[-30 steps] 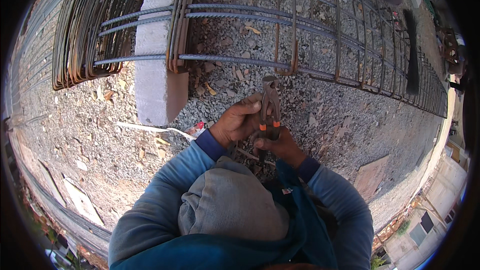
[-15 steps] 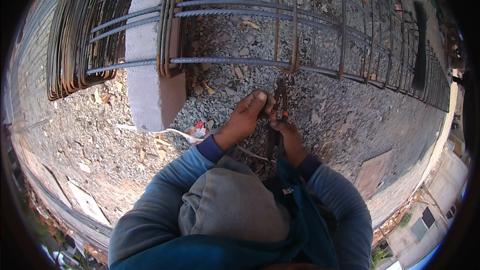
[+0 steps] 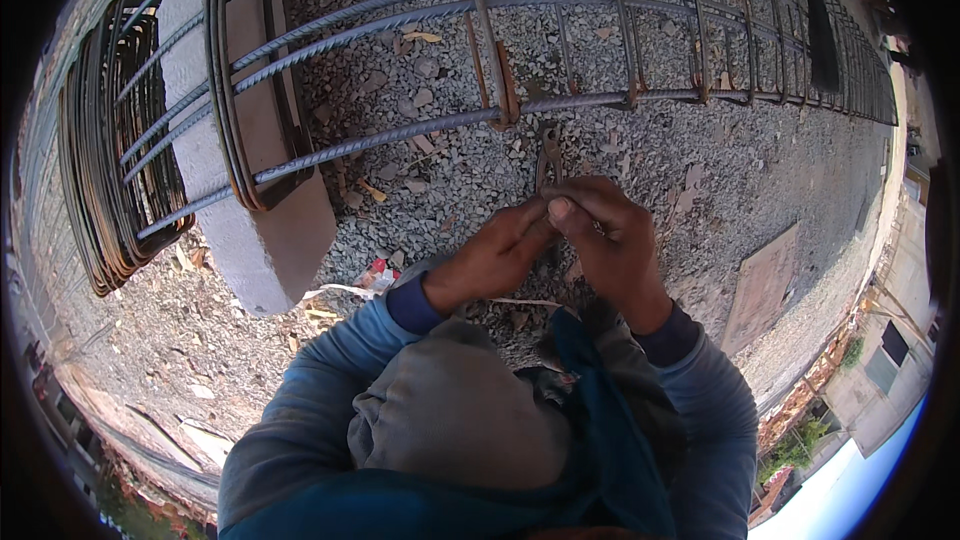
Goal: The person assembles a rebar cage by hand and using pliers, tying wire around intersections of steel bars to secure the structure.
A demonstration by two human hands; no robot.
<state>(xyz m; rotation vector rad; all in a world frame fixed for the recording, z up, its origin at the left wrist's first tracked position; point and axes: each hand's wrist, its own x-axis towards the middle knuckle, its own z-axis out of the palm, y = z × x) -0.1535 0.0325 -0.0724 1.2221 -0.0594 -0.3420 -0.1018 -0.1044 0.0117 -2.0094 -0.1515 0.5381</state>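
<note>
Fingertips close together in front of you, your left hand (image 3: 500, 255) extends from the lower left, back showing, fingers angled toward your right hand (image 3: 618, 240), its thumb (image 3: 563, 208) and forefinger bent inward. Your bare wrists (image 3: 443, 290) converge from blue-sleeved forearms (image 3: 340, 350), elbows spread wide; some fingers are hidden.

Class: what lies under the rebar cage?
Gravel shows between the bars, with a pale block beneath them at picture left. What the block covers cannot be seen.
</note>
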